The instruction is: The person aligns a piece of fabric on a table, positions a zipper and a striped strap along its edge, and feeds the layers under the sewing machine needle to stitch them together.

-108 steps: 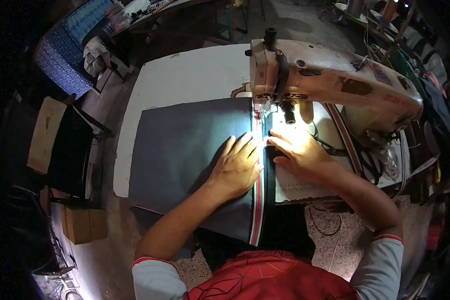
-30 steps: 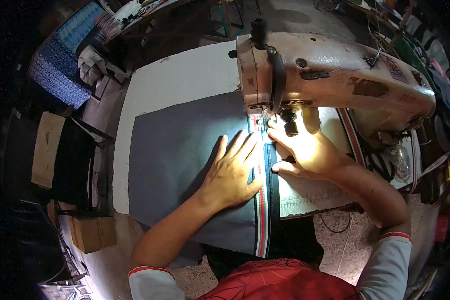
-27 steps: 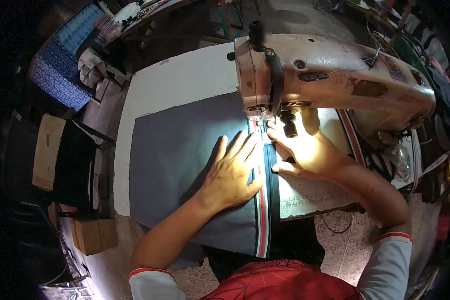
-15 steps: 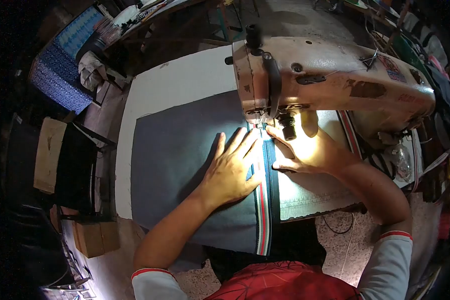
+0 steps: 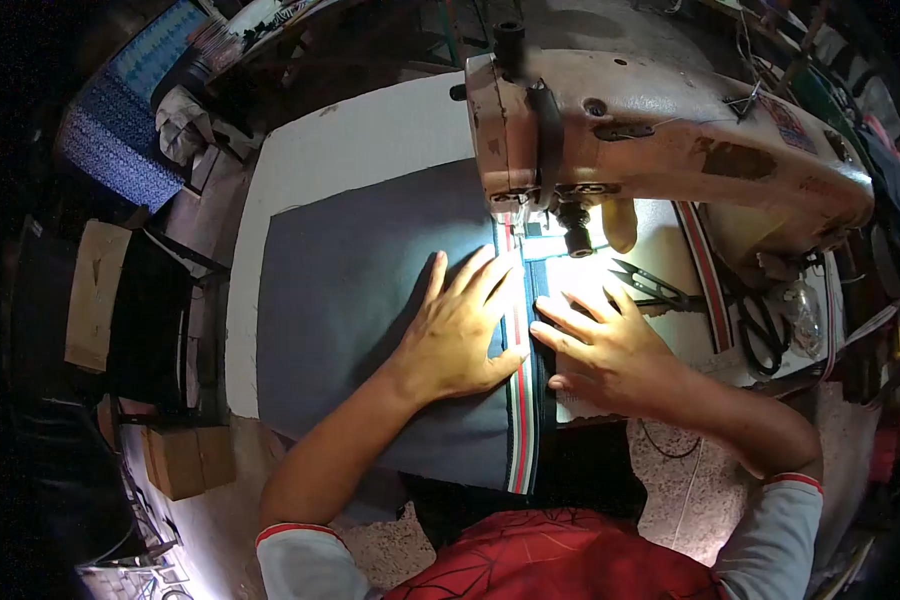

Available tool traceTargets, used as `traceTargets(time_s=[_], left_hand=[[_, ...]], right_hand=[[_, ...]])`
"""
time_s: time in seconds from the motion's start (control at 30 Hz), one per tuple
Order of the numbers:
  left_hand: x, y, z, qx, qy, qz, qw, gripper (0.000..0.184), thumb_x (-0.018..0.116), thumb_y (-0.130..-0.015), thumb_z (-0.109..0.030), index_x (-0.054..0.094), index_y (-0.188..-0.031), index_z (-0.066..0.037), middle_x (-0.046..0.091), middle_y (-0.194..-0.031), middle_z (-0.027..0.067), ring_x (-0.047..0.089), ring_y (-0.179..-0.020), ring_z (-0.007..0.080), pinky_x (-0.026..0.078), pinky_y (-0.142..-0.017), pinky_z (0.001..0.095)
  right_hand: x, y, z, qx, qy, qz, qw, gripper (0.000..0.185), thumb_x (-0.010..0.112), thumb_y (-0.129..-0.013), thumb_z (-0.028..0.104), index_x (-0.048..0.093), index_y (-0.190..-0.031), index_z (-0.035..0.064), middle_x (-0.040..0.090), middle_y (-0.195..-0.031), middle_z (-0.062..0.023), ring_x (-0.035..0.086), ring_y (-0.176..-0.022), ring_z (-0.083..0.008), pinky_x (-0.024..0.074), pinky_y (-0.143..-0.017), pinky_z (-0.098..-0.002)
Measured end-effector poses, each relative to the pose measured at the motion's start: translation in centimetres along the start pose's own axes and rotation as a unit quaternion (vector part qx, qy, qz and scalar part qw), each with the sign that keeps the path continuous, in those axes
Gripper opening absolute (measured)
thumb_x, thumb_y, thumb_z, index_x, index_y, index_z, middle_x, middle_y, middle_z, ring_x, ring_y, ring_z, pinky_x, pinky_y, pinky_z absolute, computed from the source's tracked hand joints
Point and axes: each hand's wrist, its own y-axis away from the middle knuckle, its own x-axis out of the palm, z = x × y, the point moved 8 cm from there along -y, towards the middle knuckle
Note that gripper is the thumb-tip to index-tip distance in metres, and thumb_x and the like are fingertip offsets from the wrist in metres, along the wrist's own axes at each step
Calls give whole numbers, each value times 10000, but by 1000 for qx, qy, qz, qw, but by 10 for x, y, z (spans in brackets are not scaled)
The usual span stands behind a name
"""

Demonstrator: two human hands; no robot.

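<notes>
A large dark grey fabric panel (image 5: 340, 290) lies on the machine table, with a red, white and green striped tape (image 5: 520, 430) along its right edge. The top of that tape runs under the needle area of the sewing machine (image 5: 660, 130). My left hand (image 5: 455, 325) rests flat on the panel, fingers spread, its thumb and fingertips reaching onto the tape. Just right of the tape, my right hand (image 5: 615, 345) lies with its fingers apart, fingertips at the dark blue edge strip (image 5: 539, 300). Black thread snips (image 5: 655, 285) lie beyond my right fingers.
Dark-handled scissors (image 5: 763, 335) and another length of striped tape (image 5: 707, 275) lie at the right of the table. A clear plastic bag (image 5: 802, 315) is beside them. To the left stand a chair (image 5: 100, 300) and a cardboard box (image 5: 190, 460) on the floor.
My right hand has drawn back from beside the needle toward me, spreading its fingers and uncovering the thread snips. My left hand stays on the fabric. The view has shifted slightly.
</notes>
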Motion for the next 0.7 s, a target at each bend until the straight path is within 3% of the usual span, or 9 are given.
traceTargets(time_s=[0.17, 0.23, 0.33, 0.7], left_hand=[[0, 3, 1, 6, -6, 23, 1000, 940, 713, -783, -525, 394, -1454, 51, 342, -1541, 205, 250, -1479, 354, 150, -1178, 657], [4, 3, 2, 13, 2, 33, 999, 1061, 721, -735, -653, 409, -1431, 83, 350, -1511, 281, 221, -1489, 384, 87, -1198, 629], [3, 3, 2, 17, 6, 48, 999, 1166, 729, -675, -728, 393, -1442, 82, 321, -1524, 292, 189, -1501, 386, 69, -1199, 630], [3, 2, 2, 5, 14, 66, 998, 1228, 756, -630, -742, 358, -1473, 58, 278, -1555, 272, 160, -1511, 380, 67, -1196, 638]], right_hand=[[6, 3, -1, 5, 10, -4, 1000, 625, 673, -864, 495, 556, -1356, 127, 515, -1457, -84, 482, -1324, -280, 343, -1056, -565], [3, 7, 4, 1, -3, -1, 1000, 624, 676, -866, 490, 555, -1354, 121, 509, -1462, -85, 480, -1326, -283, 343, -1058, -566], [3, 18, 19, -9, -23, 5, 1000, 628, 687, -865, 479, 552, -1354, 110, 498, -1471, -88, 472, -1333, -287, 345, -1056, -567], [4, 31, 32, -11, -58, 7, 998, 638, 706, -844, 497, 590, -1334, 105, 504, -1456, -102, 467, -1323, -296, 341, -1059, -574]])
